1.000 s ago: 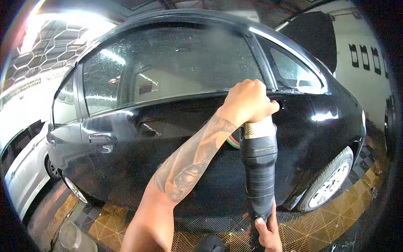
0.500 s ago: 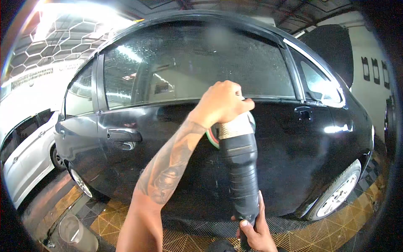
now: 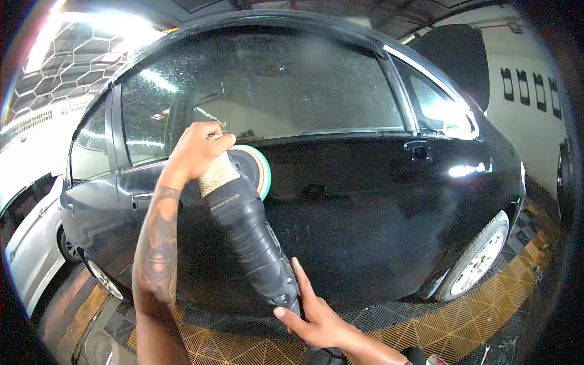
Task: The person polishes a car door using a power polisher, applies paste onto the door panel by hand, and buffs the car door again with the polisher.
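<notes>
A black polisher (image 3: 246, 237) lies diagonally in front of the side of a black car (image 3: 359, 243). My left hand (image 3: 198, 152) is closed over its head end, at the pale textured band. The round pad (image 3: 261, 173), with a green edge, faces the door just below the window line; the machine hides part of it. My right hand (image 3: 313, 319) wraps round the rear end of the polisher, thumb on top. Whether the pad touches the paint I cannot tell.
The car's rear wheel (image 3: 477, 261) is at the right, its door handle (image 3: 418, 151) further up. A silver car (image 3: 33, 237) stands at the far left. A translucent bucket (image 3: 101, 348) sits on the patterned floor (image 3: 389, 340) at the lower left.
The polisher and my left hand have moved left along the door. The tool now tilts with its head to the left, and more of the pad shows. My right hand has moved left and slightly up.
</notes>
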### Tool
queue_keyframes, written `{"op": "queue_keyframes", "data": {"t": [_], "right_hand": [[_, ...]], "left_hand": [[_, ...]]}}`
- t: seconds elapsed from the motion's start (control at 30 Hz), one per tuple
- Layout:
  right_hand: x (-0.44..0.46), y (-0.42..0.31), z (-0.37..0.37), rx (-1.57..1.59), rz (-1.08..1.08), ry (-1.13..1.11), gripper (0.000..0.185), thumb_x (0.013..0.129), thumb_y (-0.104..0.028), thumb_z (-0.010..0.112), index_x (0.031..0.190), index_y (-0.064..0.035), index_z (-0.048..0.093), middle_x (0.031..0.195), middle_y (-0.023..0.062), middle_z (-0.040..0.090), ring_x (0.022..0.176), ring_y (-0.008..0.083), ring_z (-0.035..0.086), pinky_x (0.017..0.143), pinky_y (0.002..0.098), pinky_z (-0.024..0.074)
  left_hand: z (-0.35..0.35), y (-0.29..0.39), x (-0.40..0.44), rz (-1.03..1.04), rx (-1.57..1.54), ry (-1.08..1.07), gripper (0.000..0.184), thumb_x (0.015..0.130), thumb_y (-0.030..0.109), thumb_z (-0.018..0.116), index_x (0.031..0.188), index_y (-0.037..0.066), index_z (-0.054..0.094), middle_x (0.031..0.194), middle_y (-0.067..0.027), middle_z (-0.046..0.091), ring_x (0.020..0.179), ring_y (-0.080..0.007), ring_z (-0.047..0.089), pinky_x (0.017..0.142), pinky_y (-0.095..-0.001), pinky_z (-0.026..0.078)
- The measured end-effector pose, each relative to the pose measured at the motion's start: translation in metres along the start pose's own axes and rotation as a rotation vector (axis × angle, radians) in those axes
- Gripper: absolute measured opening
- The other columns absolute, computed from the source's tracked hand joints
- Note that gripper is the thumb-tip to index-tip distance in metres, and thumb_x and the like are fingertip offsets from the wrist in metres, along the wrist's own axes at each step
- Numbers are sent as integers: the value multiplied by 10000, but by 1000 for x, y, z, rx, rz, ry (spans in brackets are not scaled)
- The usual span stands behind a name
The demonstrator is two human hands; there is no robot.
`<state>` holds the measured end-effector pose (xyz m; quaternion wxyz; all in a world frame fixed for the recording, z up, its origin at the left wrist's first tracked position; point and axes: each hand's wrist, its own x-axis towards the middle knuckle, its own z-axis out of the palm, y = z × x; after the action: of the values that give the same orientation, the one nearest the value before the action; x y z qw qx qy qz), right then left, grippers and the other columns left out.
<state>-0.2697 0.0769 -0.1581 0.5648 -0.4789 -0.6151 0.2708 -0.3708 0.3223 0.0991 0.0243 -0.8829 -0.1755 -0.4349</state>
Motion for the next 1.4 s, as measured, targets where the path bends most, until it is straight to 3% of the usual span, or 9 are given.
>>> {"op": "queue_keyframes", "data": {"t": [0.5, 0.57, 0.7, 0.77, 1.07, 1.17, 1.23, 1.33, 1.4], "right_hand": [[-26, 1, -28, 64, -1, 79, 969, 1002, -280, 612, 1593, -19, -111, 1449, 347, 477, 1312, 449, 540, 1104, 440, 403], [-31, 2, -34, 95, -17, 100, 965, 1002, -269, 609, 1594, -19, -111, 1441, 342, 488, 1300, 442, 551, 1095, 437, 411], [-43, 3, -49, 53, -79, 128, 960, 1001, -247, 605, 1595, -22, -115, 1423, 334, 507, 1266, 430, 579, 1070, 436, 432], [-51, -8, -57, 165, 39, 125, 953, 1001, -230, 598, 1595, -21, -117, 1431, 337, 496, 1295, 421, 556, 1087, 433, 414], [-85, -5, -94, 180, 26, 221, 948, 991, -168, 605, 1587, 19, -108, 1425, 319, 496, 1244, 346, 586, 1069, 406, 426], [-92, 11, -106, 116, -102, 265, 955, 986, -121, 600, 1594, -16, -128, 1291, 244, 580, 887, 239, 674, 824, 368, 541], [-101, -1, -112, 270, -67, 328, 924, 970, -69, 567, 1605, -33, -103, 1369, 255, 499, 965, 254, 644, 698, 338, 568], [-110, -4, -115, 383, -97, 437, 903, 958, -67, 550, 1609, -28, -74, 1438, 264, 432, 1054, 292, 636, 581, 318, 590], [-112, -7, -116, 412, -97, 493, 924, 957, -134, 587, 1607, -10, -58, 1450, 278, 423, 1065, 319, 652, 545, 313, 584]], "left_hand": [[29, 47, 32, 23, -15, -91, 437, 809, 375, 707, 737, -48, 624, 696, -220, 612, 681, -272, 634, 688, -403, 489], [36, 55, 38, 63, -33, -110, 422, 859, 365, 700, 713, -11, 574, 643, -108, 543, 651, -160, 535, 654, -358, 447], [50, 80, 48, 62, -47, -125, 436, 862, 364, 698, 696, -14, 559, 625, -100, 524, 637, -152, 513, 634, -360, 437], [55, 94, 54, 70, -35, -140, 447, 798, 381, 684, 734, -57, 623, 694, -229, 615, 651, -272, 606, 674, -402, 487], [95, 158, 78, 128, -43, -219, 439, 797, 397, 671, 796, -42, 687, 832, -239, 693, 800, -355, 698, 739, -402, 533], [105, 186, 88, 337, 42, -277, 459, 797, 421, 670, 819, -37, 707, 872, -241, 709, 836, -379, 703, 767, -409, 547], [121, 200, 95, 418, 72, -266, 310, 836, 382, 632, 870, 93, 740, 886, -216, 710, 845, -385, 705, 783, -443, 559], [144, 217, 106, 333, -49, -210, 369, 854, 364, 669, 753, 9, 643, 717, -177, 656, 655, -281, 643, 647, -397, 510], [147, 221, 115, 747, 272, -254, 262, 873, 320, 634, 802, 67, 642, 759, -159, 650, 715, -310, 657, 663, -413, 513]]}}
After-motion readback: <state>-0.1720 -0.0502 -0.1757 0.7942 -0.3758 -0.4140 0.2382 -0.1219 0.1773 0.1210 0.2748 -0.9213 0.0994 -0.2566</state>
